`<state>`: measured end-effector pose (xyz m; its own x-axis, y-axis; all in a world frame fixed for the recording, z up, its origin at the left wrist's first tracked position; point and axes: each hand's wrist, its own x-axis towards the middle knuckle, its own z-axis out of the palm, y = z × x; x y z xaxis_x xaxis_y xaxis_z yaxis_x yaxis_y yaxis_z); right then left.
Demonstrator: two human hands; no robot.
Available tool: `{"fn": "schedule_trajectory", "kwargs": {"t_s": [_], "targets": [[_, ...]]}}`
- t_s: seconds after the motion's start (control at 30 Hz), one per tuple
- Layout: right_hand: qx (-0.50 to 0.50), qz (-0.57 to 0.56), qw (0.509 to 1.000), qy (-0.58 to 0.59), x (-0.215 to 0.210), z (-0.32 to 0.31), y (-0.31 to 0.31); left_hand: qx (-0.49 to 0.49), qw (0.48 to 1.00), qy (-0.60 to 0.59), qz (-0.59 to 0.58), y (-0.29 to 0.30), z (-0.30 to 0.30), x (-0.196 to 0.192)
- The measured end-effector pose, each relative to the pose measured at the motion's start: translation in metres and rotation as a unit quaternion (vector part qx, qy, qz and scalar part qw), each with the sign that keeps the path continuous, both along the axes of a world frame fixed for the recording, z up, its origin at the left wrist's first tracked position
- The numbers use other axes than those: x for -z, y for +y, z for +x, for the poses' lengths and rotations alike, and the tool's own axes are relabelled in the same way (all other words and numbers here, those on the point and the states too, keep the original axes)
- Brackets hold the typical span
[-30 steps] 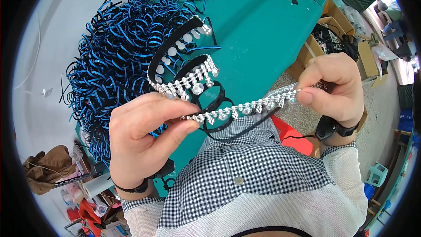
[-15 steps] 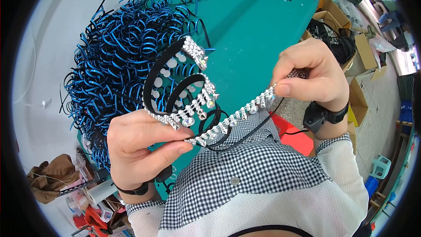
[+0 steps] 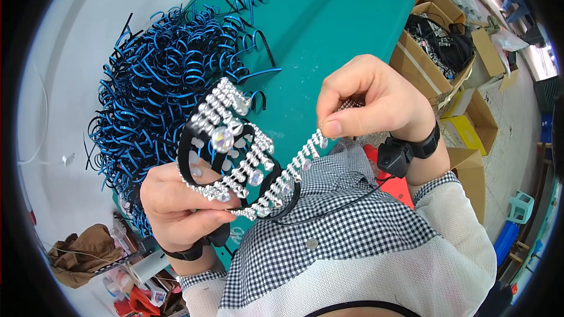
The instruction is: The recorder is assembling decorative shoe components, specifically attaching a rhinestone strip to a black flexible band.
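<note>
My left hand point(image 3: 185, 206) pinches a coiled rhinestone trim point(image 3: 252, 164), its thumb and fingers closed on the lower loops. The trim is a black-backed band with rows of silvery stones and hanging clear crystals. Its coils rise above the left hand, and the black backing shows on the inside. From that hand a stretch of trim slants up to my right hand point(image 3: 376, 100), which grips it between thumb and forefinger. Part of the trim's far end is hidden behind the right fingers. A dark device point(image 3: 395, 155) is strapped at my right wrist.
A heap of blue-and-black curled strips point(image 3: 158, 88) covers the left of the green table point(image 3: 317, 29). Beyond its right edge stand open cardboard boxes point(image 3: 423, 64). Brown cloth point(image 3: 82, 252) lies at lower left; a checked apron point(image 3: 329, 229) covers my lap.
My right hand has moved left and slightly down, toward the left hand, still gripping the trim. The coil above my left hand has tipped, turning its stones more toward view.
</note>
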<state>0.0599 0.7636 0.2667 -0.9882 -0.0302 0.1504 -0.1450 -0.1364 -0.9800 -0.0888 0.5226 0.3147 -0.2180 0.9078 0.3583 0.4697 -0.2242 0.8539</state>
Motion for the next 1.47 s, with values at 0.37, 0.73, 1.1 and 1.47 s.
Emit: {"fn": "schedule_trajectory", "kwargs": {"t_s": [0.37,0.73,1.1,1.47], "targets": [[-0.015,-0.051,0.998,0.019,0.003,-0.001,-0.012,0.076,0.996,-0.04,0.031,-0.011,-0.012,0.013],[-0.05,-0.11,0.993,0.015,0.015,-0.014,-0.026,0.056,0.99,-0.026,0.123,-0.022,-0.01,0.039],[-0.077,-0.196,0.978,-0.002,0.037,-0.028,-0.051,-0.08,0.984,-0.126,0.094,0.007,0.009,0.032],[-0.097,-0.221,0.969,-0.051,0.033,-0.036,-0.054,-0.122,0.94,-0.306,0.085,0.017,0.0,0.067]]}}
